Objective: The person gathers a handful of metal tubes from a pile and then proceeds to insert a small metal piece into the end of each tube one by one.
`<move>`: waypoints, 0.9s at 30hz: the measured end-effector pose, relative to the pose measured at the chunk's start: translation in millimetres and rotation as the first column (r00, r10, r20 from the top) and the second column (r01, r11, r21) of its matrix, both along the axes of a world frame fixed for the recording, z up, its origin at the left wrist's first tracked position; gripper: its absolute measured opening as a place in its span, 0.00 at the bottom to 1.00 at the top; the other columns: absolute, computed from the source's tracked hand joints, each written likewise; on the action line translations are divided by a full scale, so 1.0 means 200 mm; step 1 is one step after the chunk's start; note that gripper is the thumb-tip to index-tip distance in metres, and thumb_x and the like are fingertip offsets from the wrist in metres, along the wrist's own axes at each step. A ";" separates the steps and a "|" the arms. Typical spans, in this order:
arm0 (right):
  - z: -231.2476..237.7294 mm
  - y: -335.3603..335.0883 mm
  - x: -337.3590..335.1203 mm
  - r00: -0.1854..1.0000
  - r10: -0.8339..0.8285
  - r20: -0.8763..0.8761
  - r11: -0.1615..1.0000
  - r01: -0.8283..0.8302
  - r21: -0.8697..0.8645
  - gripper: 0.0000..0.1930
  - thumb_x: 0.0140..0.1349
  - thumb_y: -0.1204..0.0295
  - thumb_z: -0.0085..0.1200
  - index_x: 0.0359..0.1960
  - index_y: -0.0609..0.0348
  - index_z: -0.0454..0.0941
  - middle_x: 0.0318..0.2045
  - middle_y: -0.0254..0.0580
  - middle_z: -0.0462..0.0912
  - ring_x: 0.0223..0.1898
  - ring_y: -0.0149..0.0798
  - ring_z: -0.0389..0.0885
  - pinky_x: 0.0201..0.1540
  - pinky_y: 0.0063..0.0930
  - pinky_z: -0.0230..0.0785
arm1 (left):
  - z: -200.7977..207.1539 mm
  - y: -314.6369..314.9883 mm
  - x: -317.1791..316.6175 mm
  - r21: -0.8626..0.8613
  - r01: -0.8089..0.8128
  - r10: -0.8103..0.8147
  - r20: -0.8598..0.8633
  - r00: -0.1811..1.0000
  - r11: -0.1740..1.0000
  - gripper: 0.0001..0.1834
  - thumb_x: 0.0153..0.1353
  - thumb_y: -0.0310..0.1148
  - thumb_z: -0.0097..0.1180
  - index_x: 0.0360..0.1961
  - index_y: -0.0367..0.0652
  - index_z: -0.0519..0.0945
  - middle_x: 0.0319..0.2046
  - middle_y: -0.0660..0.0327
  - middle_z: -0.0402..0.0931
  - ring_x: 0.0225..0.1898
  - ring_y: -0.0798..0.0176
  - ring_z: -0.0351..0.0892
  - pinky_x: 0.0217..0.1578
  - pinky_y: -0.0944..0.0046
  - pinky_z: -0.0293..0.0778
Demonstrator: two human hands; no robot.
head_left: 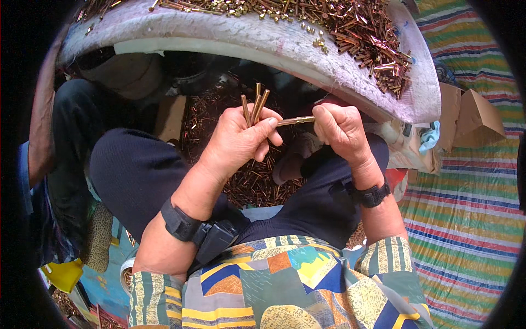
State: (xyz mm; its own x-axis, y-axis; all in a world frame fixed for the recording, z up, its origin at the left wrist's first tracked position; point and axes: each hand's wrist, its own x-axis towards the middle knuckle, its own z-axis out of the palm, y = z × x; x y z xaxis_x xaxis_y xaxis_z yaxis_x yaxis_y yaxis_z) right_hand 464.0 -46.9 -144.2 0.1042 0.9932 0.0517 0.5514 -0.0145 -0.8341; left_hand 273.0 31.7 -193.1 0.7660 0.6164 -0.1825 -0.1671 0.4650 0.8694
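Several slim gold-coloured metal tubes (245, 109) stick up from my left hand (233, 140), which is closed around them. Between my hands, one more slim metal tube (296, 121) lies nearly level. My left thumb and fingers pinch its left end. My right hand (345, 131) is curled with its fingertips on the other end, which is partly hidden. Both hands are above my lap, just short of the cloth-covered table (246, 41). On that table lies a large pile of copper-coloured tubes (378, 49), with small gold pieces (279, 11) at its edge.
Many loose tubes (257, 183) cover the space between my legs, under the table. Another person's arm (44, 109) and knee (82, 104) are close on the left. At the right are an open cardboard box (474, 118), a light blue cloth (430, 137) and a striped sheet (466, 219).
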 end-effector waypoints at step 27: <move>0.03 -0.01 0.06 0.943 -0.249 -0.221 0.965 0.261 0.028 0.07 0.56 0.72 0.52 0.25 0.64 0.75 0.16 0.37 0.76 0.15 0.26 0.73 0.18 0.18 0.66 | 0.03 -0.06 0.03 -0.091 0.240 -0.250 -0.125 0.960 0.966 0.13 0.61 0.38 0.47 0.28 0.40 0.76 0.13 0.66 0.71 0.07 0.77 0.60 0.07 0.78 0.54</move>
State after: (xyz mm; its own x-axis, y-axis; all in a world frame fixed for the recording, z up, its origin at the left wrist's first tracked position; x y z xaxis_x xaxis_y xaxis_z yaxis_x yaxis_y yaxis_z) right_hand 476.0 -49.3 -138.2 0.3683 0.9281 0.0552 0.3438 -0.0808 -0.9356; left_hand 278.5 20.2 -186.7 0.8573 0.3936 -0.3317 0.0757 0.5411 0.8375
